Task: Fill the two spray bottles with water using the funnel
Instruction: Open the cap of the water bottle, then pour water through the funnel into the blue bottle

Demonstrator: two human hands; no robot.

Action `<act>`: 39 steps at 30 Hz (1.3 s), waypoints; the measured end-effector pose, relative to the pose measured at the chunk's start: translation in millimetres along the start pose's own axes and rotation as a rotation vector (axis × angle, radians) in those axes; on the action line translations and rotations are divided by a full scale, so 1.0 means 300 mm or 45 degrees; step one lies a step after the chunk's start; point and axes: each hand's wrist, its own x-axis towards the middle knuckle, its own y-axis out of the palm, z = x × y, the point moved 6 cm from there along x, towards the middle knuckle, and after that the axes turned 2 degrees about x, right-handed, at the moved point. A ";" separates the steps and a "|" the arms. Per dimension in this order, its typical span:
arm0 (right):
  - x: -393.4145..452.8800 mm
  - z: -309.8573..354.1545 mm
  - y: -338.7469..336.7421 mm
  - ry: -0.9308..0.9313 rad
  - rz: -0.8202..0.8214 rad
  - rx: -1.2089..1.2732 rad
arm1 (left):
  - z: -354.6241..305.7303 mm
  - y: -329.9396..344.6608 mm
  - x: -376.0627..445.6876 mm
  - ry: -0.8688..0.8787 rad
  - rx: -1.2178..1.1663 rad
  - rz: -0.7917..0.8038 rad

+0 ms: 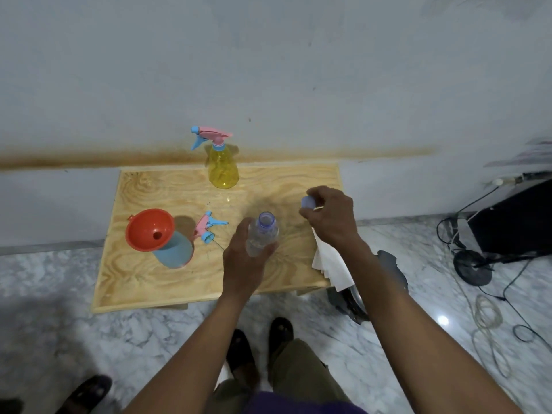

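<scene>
Left hand [243,264] grips clear water bottle [262,234], fingers curled round its body, neck open at top. Right hand [331,218] pinches blue cap [307,202] at fingertips, just right of bottle mouth, apart from it. Blue spray bottle [174,249] with orange funnel [150,229] seated in neck, well left of left fingers. Loose spray head [209,226] between. Yellow spray bottle [222,165], head on, beyond fingers. White paper [331,264] under right wrist on wooden table [143,282].

Bare plywood between yellow spray bottle [223,165] and funnel-topped blue bottle [174,249]; loose spray head [209,227] beside the latter.
</scene>
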 end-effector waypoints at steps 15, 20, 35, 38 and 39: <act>0.001 -0.393 0.396 -0.133 0.356 -0.817 | -0.001 0.011 -0.019 -0.050 -0.011 -0.025; 0.001 -0.432 0.410 -0.164 0.359 -0.863 | 0.003 0.011 -0.023 -0.062 -0.005 -0.026; -0.092 -0.227 0.406 -0.106 0.427 0.252 | -0.008 0.014 -0.030 -0.102 0.016 -0.025; -0.116 -0.145 0.405 -0.238 0.392 0.494 | -0.009 0.013 -0.029 -0.106 0.044 -0.029; -0.118 -0.138 0.406 -0.246 0.353 0.542 | -0.008 0.011 -0.027 -0.102 0.064 -0.040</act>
